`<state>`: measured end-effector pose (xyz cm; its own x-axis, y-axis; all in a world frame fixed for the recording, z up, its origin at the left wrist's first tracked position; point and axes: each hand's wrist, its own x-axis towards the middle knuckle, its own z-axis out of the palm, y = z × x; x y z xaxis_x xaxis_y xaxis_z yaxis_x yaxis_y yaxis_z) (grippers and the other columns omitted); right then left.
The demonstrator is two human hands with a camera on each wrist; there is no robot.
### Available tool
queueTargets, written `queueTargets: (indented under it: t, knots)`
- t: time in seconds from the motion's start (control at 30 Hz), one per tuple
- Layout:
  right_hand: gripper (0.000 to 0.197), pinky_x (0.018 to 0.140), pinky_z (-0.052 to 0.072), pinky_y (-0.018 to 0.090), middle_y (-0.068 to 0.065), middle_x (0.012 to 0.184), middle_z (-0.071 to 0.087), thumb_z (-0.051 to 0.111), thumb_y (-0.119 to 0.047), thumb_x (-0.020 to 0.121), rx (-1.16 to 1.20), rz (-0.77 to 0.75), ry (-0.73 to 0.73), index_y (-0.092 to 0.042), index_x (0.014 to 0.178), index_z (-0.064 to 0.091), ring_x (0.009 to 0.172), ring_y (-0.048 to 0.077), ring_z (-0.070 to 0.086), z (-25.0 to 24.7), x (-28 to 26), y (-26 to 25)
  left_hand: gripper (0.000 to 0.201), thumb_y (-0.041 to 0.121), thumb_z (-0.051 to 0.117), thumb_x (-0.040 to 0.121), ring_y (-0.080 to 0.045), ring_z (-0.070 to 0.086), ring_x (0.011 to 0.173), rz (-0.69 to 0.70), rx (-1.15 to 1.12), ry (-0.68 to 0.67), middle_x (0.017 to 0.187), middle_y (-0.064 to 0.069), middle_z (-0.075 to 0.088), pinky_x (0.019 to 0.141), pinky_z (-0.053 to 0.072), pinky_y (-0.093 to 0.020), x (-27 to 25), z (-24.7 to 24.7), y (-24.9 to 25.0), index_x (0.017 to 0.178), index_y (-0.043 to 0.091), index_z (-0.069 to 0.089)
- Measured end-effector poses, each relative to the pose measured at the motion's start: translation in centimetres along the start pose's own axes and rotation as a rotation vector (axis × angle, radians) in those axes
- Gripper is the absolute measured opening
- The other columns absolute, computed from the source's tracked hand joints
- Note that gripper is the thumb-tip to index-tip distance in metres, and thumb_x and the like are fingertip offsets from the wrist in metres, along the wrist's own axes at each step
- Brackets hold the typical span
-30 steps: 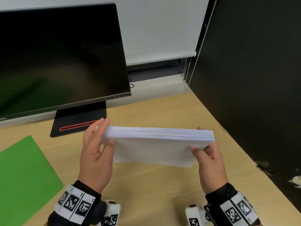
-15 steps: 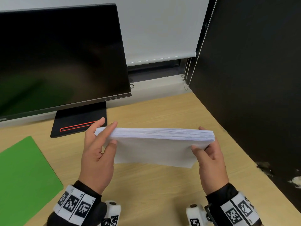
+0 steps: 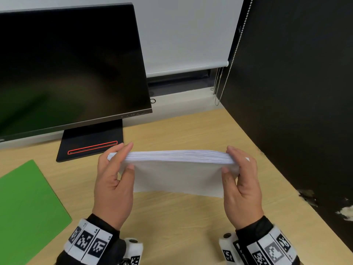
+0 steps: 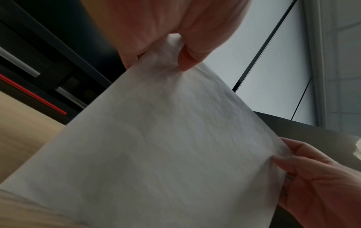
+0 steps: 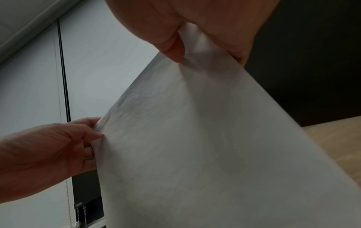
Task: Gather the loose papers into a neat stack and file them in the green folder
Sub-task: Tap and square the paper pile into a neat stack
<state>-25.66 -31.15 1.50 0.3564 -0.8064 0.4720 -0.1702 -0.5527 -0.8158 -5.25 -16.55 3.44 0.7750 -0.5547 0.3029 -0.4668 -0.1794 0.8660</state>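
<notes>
1. Paper stack is held on edge above the table, in front of the person, its upper edge roughly level and facing the head camera, its sheets hanging downward. Whether the lower edge touches the table cannot be told.
2. Left hand holds the stack's left end: thumb on the near face, fingers reaching over the top edge and behind. The left wrist view shows the thumb tip pressed into the sheet, which is creased around it.
3. Right hand holds the stack's right end in the same way, thumb on the near face, fingers wrapped over the top corner. The right wrist view shows the thumb pinching the near sheet.
4. The top edge shows many sheet ends, mostly flush; at the left end a few sheets stick out past the fingers.
5. Green folder lies flat and closed on the table at the left, well apart from the stack and both hands.
6. Dark monitor stands on its black base at the back left of the table; the base has a red outlined slot.
7. White roller blind hangs behind, its bead chain beside a black panel on the right.
</notes>
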Motion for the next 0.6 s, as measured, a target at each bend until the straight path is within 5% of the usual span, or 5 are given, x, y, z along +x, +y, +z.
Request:
queueTargets:
  t: [0.1, 0.2, 0.3, 0.5, 0.6]
  knots:
    - [0.044, 0.107, 0.038, 0.016, 0.009, 0.133, 0.051, 0.052, -0.002, 0.093, 0.004, 0.020, 0.004, -0.016, 0.136, 0.052, 0.126, -0.005, 0.044, -0.1, 0.1, -0.1, 0.051, -0.004, 0.054, 0.098, 0.027, 0.048, 0.102, 0.011, -0.010, 0.002, 0.136, 0.002, 0.050, 0.084, 0.034, 0.008, 0.2, -0.1, -0.1, 0.132, 0.034, 0.058]
    - [0.062, 0.100, 0.043, 0.020, -0.008, 0.133, 0.055, 0.054, 0.001, 0.097, 0.137, 0.203, -0.024, -0.029, 0.148, 0.037, 0.124, 0.000, 0.051, -0.6, 0.1, -0.4, 0.068, 0.009, 0.055, 0.094, 0.006, 0.053, 0.120, -0.082, -0.189, -0.025, 0.139, 0.007, 0.055, 0.105, 0.038, -0.016, 0.3, -0.3, -0.5, 0.143, 0.053, 0.039]
    - [0.073, 0.092, 0.042, 0.018, -0.009, 0.131, 0.064, 0.051, 0.008, 0.094, 0.386, 0.475, -0.046, -0.033, 0.152, 0.033, 0.115, 0.000, 0.060, -0.8, 0.5, -0.3, 0.080, -0.010, 0.050, 0.096, -0.001, 0.060, 0.116, -0.311, -0.391, -0.038, 0.129, 0.008, 0.066, 0.110, 0.039, -0.030, 0.5, -0.1, -1.5, 0.156, 0.038, 0.028]
    - [0.059, 0.086, 0.037, 0.013, -0.050, 0.105, 0.062, 0.047, 0.008, 0.094, 0.415, 0.609, -0.065, -0.024, 0.144, 0.050, 0.099, -0.029, 0.055, -0.5, 0.8, 0.1, 0.053, -0.016, 0.045, 0.092, -0.012, 0.063, 0.110, -0.459, -0.489, -0.009, 0.116, 0.000, 0.071, 0.096, 0.046, -0.030, 0.7, 0.7, -3.1, 0.113, 0.026, 0.070]
    - [0.054, 0.086, 0.039, 0.018, -0.045, 0.099, 0.066, 0.046, 0.009, 0.092, 0.414, 0.643, -0.048, -0.021, 0.135, 0.058, 0.093, -0.026, 0.058, -0.3, 0.4, 0.7, 0.043, -0.016, 0.044, 0.089, -0.020, 0.063, 0.105, -0.495, -0.505, 0.009, 0.107, -0.006, 0.072, 0.091, 0.048, -0.028, 0.5, 0.9, -3.6, 0.108, 0.012, 0.070]
